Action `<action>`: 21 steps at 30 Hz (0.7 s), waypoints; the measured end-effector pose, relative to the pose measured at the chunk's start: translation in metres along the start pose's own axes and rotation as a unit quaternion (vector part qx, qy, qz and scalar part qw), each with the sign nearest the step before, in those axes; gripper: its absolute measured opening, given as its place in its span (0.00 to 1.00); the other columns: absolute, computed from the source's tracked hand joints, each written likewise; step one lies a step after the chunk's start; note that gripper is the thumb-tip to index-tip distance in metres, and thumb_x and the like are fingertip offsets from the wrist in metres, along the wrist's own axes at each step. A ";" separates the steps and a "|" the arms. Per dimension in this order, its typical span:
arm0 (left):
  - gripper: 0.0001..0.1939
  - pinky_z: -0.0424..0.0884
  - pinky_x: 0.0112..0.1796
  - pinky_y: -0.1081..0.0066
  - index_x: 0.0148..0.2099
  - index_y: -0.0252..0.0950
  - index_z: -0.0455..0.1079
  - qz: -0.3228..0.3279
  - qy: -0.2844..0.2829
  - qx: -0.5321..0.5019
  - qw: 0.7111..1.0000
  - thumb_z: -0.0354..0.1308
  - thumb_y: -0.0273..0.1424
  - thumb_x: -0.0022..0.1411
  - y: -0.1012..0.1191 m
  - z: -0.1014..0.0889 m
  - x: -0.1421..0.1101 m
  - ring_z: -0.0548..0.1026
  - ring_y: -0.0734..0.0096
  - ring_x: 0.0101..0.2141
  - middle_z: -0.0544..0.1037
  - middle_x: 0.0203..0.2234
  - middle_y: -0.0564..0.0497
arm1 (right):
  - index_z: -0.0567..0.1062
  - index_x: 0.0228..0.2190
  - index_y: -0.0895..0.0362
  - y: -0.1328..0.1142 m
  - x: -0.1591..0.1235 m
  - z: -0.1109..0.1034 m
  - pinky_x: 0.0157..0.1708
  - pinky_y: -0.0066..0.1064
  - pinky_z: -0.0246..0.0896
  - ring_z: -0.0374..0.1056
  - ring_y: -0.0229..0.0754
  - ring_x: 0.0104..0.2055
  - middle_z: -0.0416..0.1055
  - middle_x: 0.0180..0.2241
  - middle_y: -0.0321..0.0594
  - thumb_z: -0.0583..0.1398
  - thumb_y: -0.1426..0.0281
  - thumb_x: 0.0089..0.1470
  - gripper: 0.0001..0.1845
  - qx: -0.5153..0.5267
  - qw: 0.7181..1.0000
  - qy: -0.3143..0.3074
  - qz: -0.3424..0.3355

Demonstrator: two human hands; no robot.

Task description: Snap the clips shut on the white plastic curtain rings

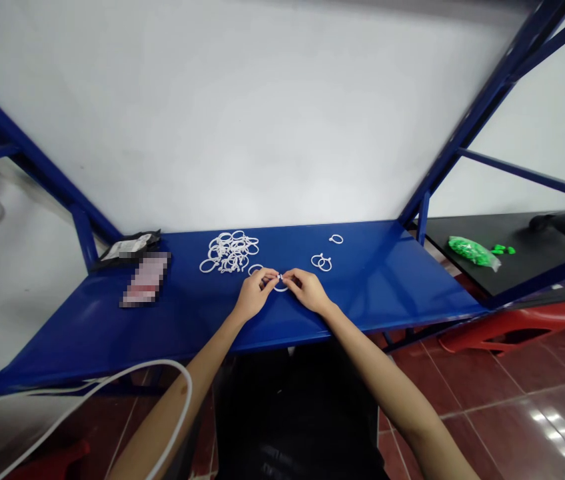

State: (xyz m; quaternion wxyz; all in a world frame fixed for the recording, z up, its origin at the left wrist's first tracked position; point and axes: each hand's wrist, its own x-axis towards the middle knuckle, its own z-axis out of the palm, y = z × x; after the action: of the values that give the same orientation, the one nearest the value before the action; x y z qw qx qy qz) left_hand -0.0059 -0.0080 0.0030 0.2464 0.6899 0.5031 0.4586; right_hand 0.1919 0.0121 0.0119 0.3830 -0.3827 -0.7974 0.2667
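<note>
Between both hands, above the front middle of the blue table [362, 293], is a white plastic ring [281, 289] with small clip ends. My left hand [256, 291] pinches it from the left, near the clip part. From the other side my right hand [306, 289] pinches the same part, the fingertips of both hands almost meeting. Just behind my left fingers lies another white ring [255, 269], partly covered. A heap of similar white rings [232, 252] sits further left. To the right rest two overlapping rings [321, 262] and a single ring [336, 239].
At the table's left end lie a black plastic packet [130, 248] and a blurred pink item [146, 280]. A white cable [162, 363] loops in front of my left forearm. On the right, a black table [467, 267] bears a bag of green pieces [472, 251]; a red stool [512, 327] stands below.
</note>
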 end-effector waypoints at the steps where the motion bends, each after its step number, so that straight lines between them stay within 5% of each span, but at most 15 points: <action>1: 0.09 0.77 0.36 0.68 0.44 0.39 0.75 -0.001 0.003 0.004 1.000 0.59 0.36 0.66 0.000 0.000 0.000 0.80 0.67 0.35 0.81 0.36 0.48 | 0.78 0.41 0.54 0.000 0.000 0.000 0.35 0.28 0.65 0.73 0.39 0.32 0.79 0.35 0.39 0.59 0.63 0.65 0.11 0.001 1.000 0.002 0.001; 8: 0.07 0.75 0.34 0.70 0.41 0.39 0.76 0.014 0.009 0.028 0.999 0.59 0.35 0.66 0.003 0.000 -0.002 0.77 0.71 0.29 0.79 0.34 0.50 | 0.79 0.40 0.54 0.001 0.000 -0.001 0.35 0.28 0.64 0.72 0.39 0.33 0.78 0.34 0.39 0.60 0.62 0.64 0.11 0.029 1.000 0.003 0.000; 21: 0.05 0.73 0.40 0.67 0.37 0.40 0.76 0.085 0.018 0.059 0.994 0.59 0.32 0.67 0.005 0.001 -0.005 0.75 0.67 0.36 0.78 0.31 0.51 | 0.80 0.35 0.56 0.007 0.002 -0.003 0.36 0.29 0.65 0.73 0.40 0.33 0.79 0.33 0.39 0.60 0.58 0.63 0.15 0.101 0.995 -0.021 0.003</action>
State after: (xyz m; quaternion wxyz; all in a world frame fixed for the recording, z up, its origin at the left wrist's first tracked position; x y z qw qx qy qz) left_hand -0.0025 -0.0144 0.0048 0.1558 0.7351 0.4732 0.4597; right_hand 0.1965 0.0178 0.0090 0.4023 -0.3386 -0.7732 0.3546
